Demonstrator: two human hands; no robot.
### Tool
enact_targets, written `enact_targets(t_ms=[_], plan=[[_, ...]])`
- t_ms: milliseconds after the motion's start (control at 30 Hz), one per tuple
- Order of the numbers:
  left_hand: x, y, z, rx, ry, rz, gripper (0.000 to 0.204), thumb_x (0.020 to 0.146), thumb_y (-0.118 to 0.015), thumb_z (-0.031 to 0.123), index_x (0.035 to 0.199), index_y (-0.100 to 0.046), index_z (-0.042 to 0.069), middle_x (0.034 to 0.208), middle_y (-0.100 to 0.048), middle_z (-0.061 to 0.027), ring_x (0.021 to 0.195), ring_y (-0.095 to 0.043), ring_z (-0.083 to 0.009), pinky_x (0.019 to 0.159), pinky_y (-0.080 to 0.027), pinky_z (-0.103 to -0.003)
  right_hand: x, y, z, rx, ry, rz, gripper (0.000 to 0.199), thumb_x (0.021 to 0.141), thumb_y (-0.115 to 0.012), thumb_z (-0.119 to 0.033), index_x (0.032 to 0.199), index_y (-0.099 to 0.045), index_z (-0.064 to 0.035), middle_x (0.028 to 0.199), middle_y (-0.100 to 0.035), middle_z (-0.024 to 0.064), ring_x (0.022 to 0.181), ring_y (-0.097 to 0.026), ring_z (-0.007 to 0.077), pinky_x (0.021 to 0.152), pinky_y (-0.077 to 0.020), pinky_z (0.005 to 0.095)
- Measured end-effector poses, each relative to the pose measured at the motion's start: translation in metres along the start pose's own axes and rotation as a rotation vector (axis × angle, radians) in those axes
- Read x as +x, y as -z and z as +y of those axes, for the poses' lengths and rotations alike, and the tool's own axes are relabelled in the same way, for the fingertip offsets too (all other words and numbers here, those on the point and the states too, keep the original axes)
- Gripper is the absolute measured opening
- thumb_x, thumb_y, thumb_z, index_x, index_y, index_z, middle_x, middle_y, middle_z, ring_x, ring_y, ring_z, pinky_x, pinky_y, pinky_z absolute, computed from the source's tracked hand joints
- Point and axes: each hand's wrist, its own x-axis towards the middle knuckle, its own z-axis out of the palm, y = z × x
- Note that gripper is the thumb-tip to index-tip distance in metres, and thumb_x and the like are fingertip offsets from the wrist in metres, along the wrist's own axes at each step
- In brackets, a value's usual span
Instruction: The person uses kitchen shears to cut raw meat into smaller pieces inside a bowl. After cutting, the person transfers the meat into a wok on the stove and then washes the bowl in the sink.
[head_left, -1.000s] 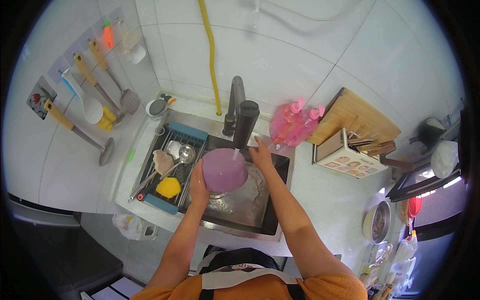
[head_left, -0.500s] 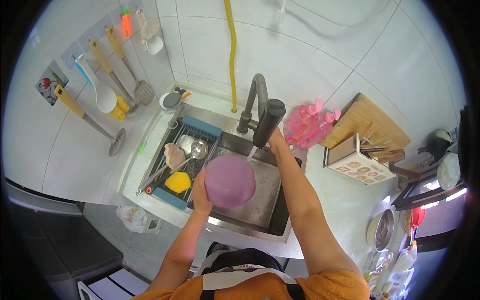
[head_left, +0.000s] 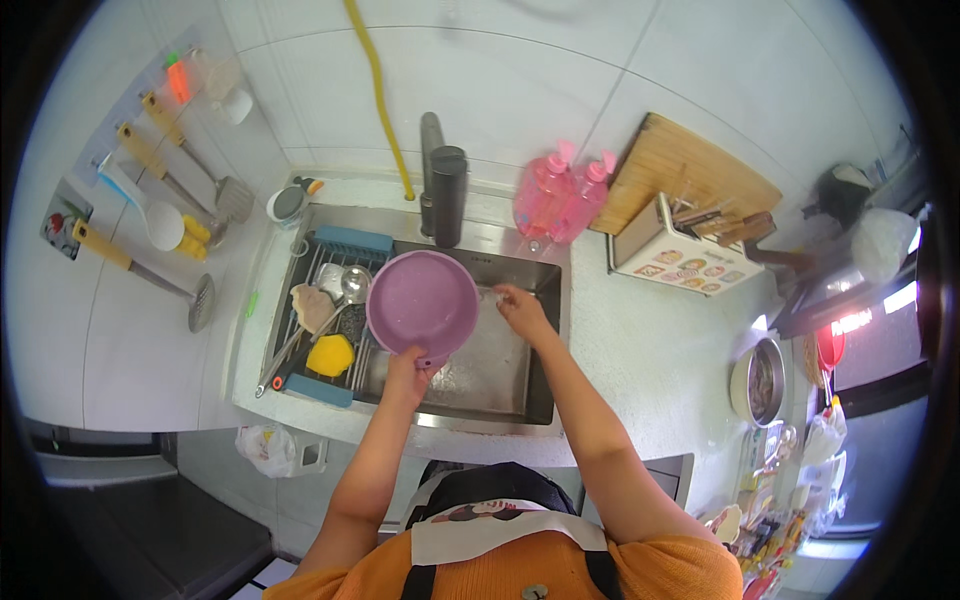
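In my left hand (head_left: pixel 404 376) is a purple plastic basin (head_left: pixel 425 300), held by the handle at its near edge, with its hollow side facing up. The basin hangs over the left part of the steel sink (head_left: pixel 480 385). Just right of its rim, my right hand (head_left: pixel 522 314) is closed with the fingertips together over the sink; whatever they may hold is too small to make out. The dark faucet (head_left: pixel 447 195) stands behind the basin, and no stream of water shows below it.
A drying rack (head_left: pixel 340 243) with a ladle (head_left: pixel 354 283) and a yellow sponge-like piece (head_left: pixel 330 354) covers the sink's left side. Two pink pump bottles (head_left: pixel 545 195), a cutting board (head_left: pixel 690 160) and a utensil holder (head_left: pixel 680 250) stand back right. Utensils hang on the left wall.
The basin has turned from showing its outside to showing its inside. My right hand has come away from the faucet to beside the basin. The water stream has gone from view.
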Motion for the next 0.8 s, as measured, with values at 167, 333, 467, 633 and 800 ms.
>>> enact_targets(t_ms=[167, 333, 467, 633, 800], plan=[[-0.011, -0.024, -0.021, 0.156, -0.019, -0.002, 0.049, 0.076, -0.050, -0.002, 0.124, -0.037, 0.000, 0.118, -0.047, -0.0171, 0.105, -0.052, -0.0315, 0.084, -0.050, -0.046, -0.088, 0.007, 0.003, -0.260, 0.079, 0.115, 0.035, 0.079, -0.058, -0.010, 0.113, -0.056, -0.0101, 0.121, -0.051, 0.0190, 0.111, -0.050, 0.0325, 0.094, -0.0414, 0.0367], [-0.018, -0.015, -0.041, 0.876, -0.776, -0.215, 0.069, 0.078, -0.050, -0.005, 0.140, -0.023, 0.008, 0.136, -0.035, -0.0128, 0.124, -0.036, -0.0251, 0.103, -0.029, -0.035, -0.153, 0.025, -0.005, -0.518, 0.123, 0.153, 0.036, 0.073, -0.060, -0.007, 0.109, -0.059, -0.0061, 0.126, -0.047, 0.0193, 0.115, -0.047, 0.0330, 0.095, -0.0399, 0.0391], [0.015, -0.005, -0.044, 0.721, -0.913, -0.274, 0.067, 0.079, -0.062, 0.012, 0.137, -0.027, 0.007, 0.133, -0.037, -0.0123, 0.118, -0.042, -0.0249, 0.100, -0.033, -0.035, -0.194, 0.050, 0.010, -0.465, 0.058, 0.138, 0.036, 0.076, -0.061, -0.015, 0.111, -0.059, -0.0116, 0.131, -0.044, 0.0126, 0.124, -0.037, 0.0310, 0.102, -0.0305, 0.0457], [0.010, -0.060, -0.064, 1.258, -1.084, -0.277, 0.051, 0.086, -0.047, 0.006, 0.134, -0.031, 0.004, 0.129, -0.041, -0.0126, 0.112, -0.047, -0.0288, 0.097, -0.037, -0.034, -0.250, 0.096, 0.007, -0.638, -0.101, 0.142, 0.037, 0.082, -0.058, -0.028, 0.117, -0.056, -0.0183, 0.137, -0.038, 0.0037, 0.135, -0.020, 0.0260, 0.106, -0.0159, 0.0555], [0.017, -0.089, -0.148, 0.623, -0.372, -0.004, 0.042, 0.083, -0.051, 0.005, 0.124, -0.041, 0.001, 0.116, -0.048, -0.0158, 0.101, -0.052, -0.0261, 0.077, -0.049, -0.036, -0.322, 0.153, 0.031, -0.550, -0.172, 0.462, 0.030, 0.083, -0.057, -0.021, 0.113, -0.058, -0.0156, 0.130, -0.045, 0.0047, 0.129, -0.032, 0.0236, 0.105, -0.0217, 0.0521]])
